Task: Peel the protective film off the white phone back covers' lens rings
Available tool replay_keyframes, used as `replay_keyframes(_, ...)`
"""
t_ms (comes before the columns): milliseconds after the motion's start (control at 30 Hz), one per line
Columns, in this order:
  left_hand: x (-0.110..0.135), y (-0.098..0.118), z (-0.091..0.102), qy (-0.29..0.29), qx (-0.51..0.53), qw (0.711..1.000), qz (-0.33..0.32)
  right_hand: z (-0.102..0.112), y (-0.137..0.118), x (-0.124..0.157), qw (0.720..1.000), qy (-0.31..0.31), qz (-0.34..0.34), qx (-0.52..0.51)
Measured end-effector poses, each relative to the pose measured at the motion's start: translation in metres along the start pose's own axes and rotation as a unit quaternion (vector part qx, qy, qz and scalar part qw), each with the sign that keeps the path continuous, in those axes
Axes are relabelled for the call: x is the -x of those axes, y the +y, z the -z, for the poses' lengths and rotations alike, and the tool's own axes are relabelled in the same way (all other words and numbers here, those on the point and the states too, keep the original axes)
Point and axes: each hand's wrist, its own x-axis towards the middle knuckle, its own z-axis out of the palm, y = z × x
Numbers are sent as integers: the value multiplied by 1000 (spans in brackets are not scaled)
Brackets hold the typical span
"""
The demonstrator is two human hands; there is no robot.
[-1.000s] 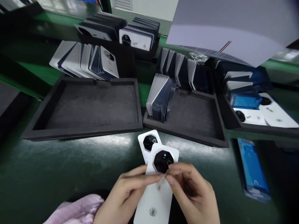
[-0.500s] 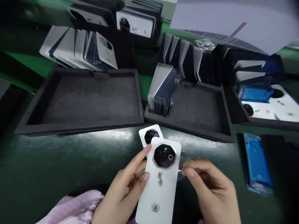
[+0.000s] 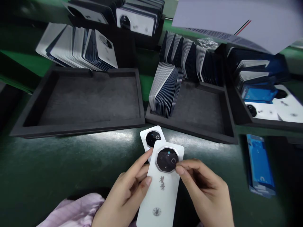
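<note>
My left hand [image 3: 129,186] is closed on the left edge of a white phone back cover [image 3: 163,198], its thumb on the face. The cover is tilted toward me, with a dark octagonal camera window [image 3: 167,160] near its top and dark markings below. My right hand [image 3: 201,189] is in a pinch at the window's right edge, holding a thin clear film. The film is hard to make out; the window under it looks slightly hazy. A second white back cover [image 3: 149,135] lies on the table, partly hidden behind the held one.
Two black trays, left [image 3: 78,124] and right [image 3: 189,130], stand ahead; the right one has a fanned stack of covers [image 3: 163,90]. More covers [image 3: 73,47] stand behind the left tray. Blue film-covered sheets [image 3: 261,164] lie at right. A white paper [image 3: 220,19] overhangs the back.
My right hand has moved left with the clear film, from beside the phone back cover to the edge of its camera window. My left hand keeps its hold.
</note>
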Motion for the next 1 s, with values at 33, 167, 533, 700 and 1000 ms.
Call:
replay_keyframes(33, 0, 0, 0, -1, -3, 1000, 1, 0, 0, 0, 1000, -1, 0, 3)
replay_keyframes(167, 1, 3, -1, 3, 4, 1000, -7, 0, 1, -1, 1000, -7, -5, 10)
replay_keyframes(533, 2, -3, 1, 21, -16, 1000, -14, 0, 4, -10, 991, 60, -117, -15)
replay_keyframes(700, 1, -4, 0, 65, 97, 993, 10, 2, 2, -14, 971, -140, -116, -152)
replay_keyframes(1000, -15, -16, 5, 14, 114, 992, -45, 33, 15, -51, 966, 13, -192, -171)
